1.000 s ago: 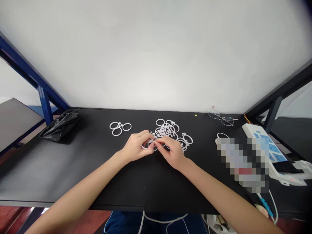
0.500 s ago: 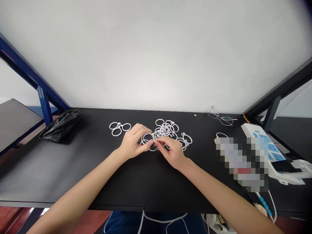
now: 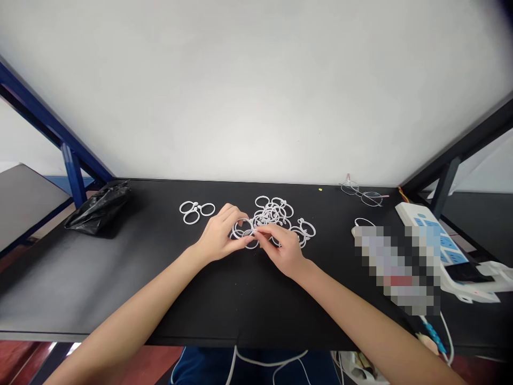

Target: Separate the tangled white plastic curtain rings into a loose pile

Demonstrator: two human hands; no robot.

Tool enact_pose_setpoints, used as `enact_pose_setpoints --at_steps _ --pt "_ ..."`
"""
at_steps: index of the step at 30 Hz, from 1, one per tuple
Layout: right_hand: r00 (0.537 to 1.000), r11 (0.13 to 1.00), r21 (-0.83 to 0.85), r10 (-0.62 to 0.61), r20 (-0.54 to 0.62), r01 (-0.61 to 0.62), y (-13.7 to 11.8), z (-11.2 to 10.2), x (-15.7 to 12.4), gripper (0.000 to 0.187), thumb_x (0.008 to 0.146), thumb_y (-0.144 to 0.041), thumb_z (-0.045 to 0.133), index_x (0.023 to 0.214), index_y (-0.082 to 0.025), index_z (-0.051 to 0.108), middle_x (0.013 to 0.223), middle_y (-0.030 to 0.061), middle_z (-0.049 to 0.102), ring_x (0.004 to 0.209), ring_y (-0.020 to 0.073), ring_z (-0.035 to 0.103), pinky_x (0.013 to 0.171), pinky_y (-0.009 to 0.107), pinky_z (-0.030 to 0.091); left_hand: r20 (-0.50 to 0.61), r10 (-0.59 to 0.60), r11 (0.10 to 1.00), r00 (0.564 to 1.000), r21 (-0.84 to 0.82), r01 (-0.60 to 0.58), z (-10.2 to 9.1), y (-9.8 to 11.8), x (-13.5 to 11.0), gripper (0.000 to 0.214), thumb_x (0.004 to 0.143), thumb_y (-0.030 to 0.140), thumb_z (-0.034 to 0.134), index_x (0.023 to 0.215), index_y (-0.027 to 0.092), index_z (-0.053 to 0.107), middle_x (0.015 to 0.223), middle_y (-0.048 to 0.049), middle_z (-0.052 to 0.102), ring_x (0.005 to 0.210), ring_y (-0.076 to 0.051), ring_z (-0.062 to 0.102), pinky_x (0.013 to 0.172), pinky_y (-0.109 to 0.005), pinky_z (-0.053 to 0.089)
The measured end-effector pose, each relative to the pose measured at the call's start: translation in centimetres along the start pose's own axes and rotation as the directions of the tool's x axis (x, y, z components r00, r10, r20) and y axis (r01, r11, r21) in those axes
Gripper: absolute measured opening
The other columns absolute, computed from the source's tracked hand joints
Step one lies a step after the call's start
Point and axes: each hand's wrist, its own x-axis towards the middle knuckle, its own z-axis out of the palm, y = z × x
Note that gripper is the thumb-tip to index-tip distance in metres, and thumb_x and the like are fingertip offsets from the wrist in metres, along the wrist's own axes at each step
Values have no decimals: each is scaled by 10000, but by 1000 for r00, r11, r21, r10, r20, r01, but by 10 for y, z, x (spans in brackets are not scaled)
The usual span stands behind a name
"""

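My left hand (image 3: 219, 233) is curled around a white plastic ring (image 3: 242, 220), which looks like a curtain ring with a small eyelet. Thumb and fingers grip its left and near sides. My right hand (image 3: 285, 250) pinches the right side of that ring, where the eyelet seems to be; the fingertips hide the detail. More white rings show beneath and behind my hands. Just beyond lies a tangled pile of white rings (image 3: 271, 214), some partly covered by my right hand. Left of my left hand, three white rings (image 3: 196, 208) lie together with their eyelets meeting.
A crumpled black plastic bag (image 3: 99, 207) lies at the left of the black table (image 3: 168, 299). At the right are eyeglasses (image 3: 363, 193), a white power strip (image 3: 435, 235) with a plug and cables, and a pixelated object (image 3: 396, 267). A white wall (image 3: 256, 96) stands behind.
My fingers have shifted slightly on the ring, and its right side now sits closer into my right fingertips. The pile and the three separate rings stay as they were.
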Motion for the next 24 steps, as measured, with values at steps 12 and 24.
enact_pose_setpoints --at_steps 12,24 --pt "998 999 -11 -29 57 30 1 -1 1 125 948 -210 523 951 -192 647 749 27 651 627 129 581 588 260 489 -78 46 999 996 27 -45 3 0 1 229 891 402 532 891 174 551 749 -48 564 765 -191 484 685 -326 459" --pt "995 999 -29 18 102 -15 1 -2 -1 160 962 -250 503 910 -194 644 734 29 644 630 137 585 597 268 480 -68 27 999 997 18 -26 1 2 2 226 898 394 490 852 181 552 707 -42 557 740 -193 486 674 -330 458"
